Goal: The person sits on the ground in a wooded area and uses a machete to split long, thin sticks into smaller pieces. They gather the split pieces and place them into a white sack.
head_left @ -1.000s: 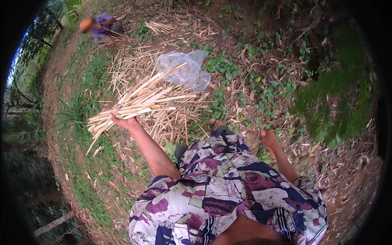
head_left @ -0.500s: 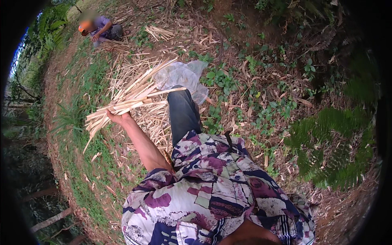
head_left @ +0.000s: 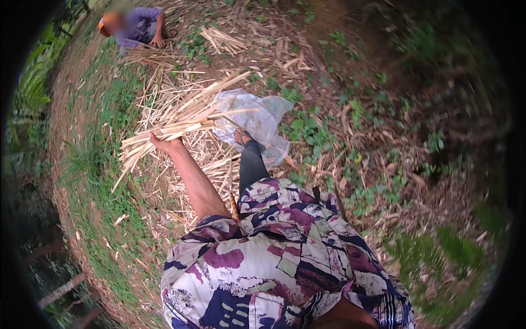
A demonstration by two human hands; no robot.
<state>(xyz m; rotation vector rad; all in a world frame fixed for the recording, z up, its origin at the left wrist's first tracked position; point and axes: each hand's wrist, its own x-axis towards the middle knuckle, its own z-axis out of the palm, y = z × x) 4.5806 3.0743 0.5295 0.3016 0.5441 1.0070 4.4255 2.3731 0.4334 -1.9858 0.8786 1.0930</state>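
Note:
A bundle of pale split wooden sticks [head_left: 189, 127] is gripped in my left hand [head_left: 166, 144], with the fingers wrapped round it near its left end. The sticks fan out to the right, and their far ends reach over a crumpled clear plastic sheet [head_left: 274, 108]. Under and behind the bundle, many loose sticks [head_left: 160, 97] lie scattered on the ground, so where the held ones end is partly hard to make out. My right hand does not show.
My sandalled foot [head_left: 241, 136] is at the plastic sheet. A co-worker [head_left: 139, 26] in an orange cap crouches at the far left beside more sticks. A small stick pile [head_left: 223, 40] lies farther back. Green plants [head_left: 312, 134] and dry leaves cover the slope to the right.
My leg has straightened forward, and the foot now shows at the plastic sheet. The co-worker leans lower, an arm reaching down. My left hand keeps hold of the sticks.

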